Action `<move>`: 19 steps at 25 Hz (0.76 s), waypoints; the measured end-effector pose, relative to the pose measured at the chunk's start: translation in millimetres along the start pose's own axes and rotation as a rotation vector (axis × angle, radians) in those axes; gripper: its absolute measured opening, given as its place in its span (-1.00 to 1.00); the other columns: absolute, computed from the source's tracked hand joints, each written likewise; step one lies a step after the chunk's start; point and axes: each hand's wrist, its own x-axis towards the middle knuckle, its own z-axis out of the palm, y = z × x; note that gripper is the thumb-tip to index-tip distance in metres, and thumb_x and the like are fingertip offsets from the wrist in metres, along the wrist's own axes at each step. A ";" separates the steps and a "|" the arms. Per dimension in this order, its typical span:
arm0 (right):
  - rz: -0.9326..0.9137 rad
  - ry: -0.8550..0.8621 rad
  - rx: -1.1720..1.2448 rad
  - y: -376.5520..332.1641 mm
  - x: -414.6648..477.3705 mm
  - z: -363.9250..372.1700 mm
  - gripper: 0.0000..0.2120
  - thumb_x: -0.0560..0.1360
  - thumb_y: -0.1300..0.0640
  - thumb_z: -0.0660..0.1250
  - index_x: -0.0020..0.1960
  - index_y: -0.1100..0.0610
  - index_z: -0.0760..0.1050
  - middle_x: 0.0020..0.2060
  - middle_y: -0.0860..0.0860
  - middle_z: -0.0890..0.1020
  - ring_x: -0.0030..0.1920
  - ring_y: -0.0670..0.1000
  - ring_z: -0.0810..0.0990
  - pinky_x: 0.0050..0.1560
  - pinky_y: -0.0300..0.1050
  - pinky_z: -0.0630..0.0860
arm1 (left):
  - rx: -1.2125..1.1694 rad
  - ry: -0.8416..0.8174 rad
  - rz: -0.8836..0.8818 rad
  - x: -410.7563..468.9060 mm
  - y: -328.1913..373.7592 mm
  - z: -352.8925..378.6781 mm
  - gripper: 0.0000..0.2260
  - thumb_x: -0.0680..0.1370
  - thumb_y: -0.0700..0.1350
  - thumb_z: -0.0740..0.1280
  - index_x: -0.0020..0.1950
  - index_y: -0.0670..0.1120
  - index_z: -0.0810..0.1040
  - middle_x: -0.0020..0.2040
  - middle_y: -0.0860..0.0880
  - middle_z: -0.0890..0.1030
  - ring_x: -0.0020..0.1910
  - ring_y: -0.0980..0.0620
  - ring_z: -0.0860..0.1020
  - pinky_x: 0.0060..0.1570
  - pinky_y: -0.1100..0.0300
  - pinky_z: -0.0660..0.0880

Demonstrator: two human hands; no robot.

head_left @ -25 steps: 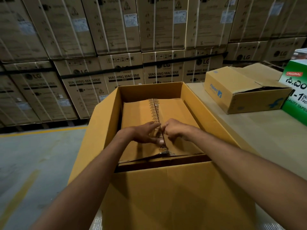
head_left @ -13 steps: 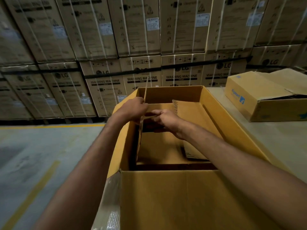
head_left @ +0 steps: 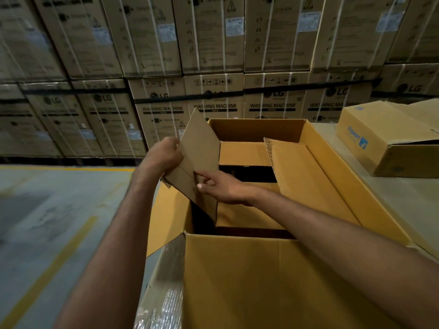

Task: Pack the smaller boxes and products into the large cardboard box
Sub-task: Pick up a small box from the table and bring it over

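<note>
Left hand point(head_left: 164, 155) grips the raised flap point(head_left: 199, 153) of the smaller box point(head_left: 244, 153) inside the large cardboard box point(head_left: 237, 281); right hand point(head_left: 223, 188) presses straight fingers against it. Advise folding it flat outward, crease untorn

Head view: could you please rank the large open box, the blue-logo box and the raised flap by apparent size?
Large open box, by far the largest, nearest the camera.
Blue-logo box, farther off and cropped at the edge.
Raised flap, gripped by the left hand.

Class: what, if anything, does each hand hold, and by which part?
The left hand grips the raised flap by its outer edge; the right hand only touches its lower face.
</note>
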 end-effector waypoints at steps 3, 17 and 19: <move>-0.009 0.023 0.026 8.1 1.7 -1.9 -0.51 0.68 0.08 0.27 0.58 -0.01 0.30 0.43 0.08 0.48 0.38 0.07 0.49 0.39 0.04 0.46 | 0.482 0.143 0.176 -12.4 13.0 7.3 -0.57 0.58 -0.15 0.37 0.45 -0.08 0.43 0.41 -0.15 0.43 0.33 -0.13 0.46 0.29 -0.08 0.46; 0.359 0.117 -0.648 107.0 -69.7 -86.9 -0.55 0.51 -0.07 0.45 0.38 -0.08 0.51 0.27 0.01 0.51 0.19 0.08 0.53 0.14 0.05 0.54 | -0.323 -0.632 -0.066 -33.3 124.8 170.1 -0.78 0.66 -0.26 0.23 0.26 -0.22 0.57 0.15 -0.19 0.65 0.05 -0.08 0.64 -0.06 0.12 0.56; 0.342 0.214 -0.562 107.4 -79.5 -93.8 -0.56 0.51 -0.04 0.46 0.36 -0.06 0.49 0.19 -0.01 0.56 0.11 0.05 0.55 0.06 0.02 0.56 | -0.444 -0.650 -0.097 -32.6 140.0 173.7 -0.79 0.67 -0.24 0.20 0.24 -0.20 0.57 0.07 -0.14 0.65 0.02 -0.05 0.64 -0.03 0.11 0.58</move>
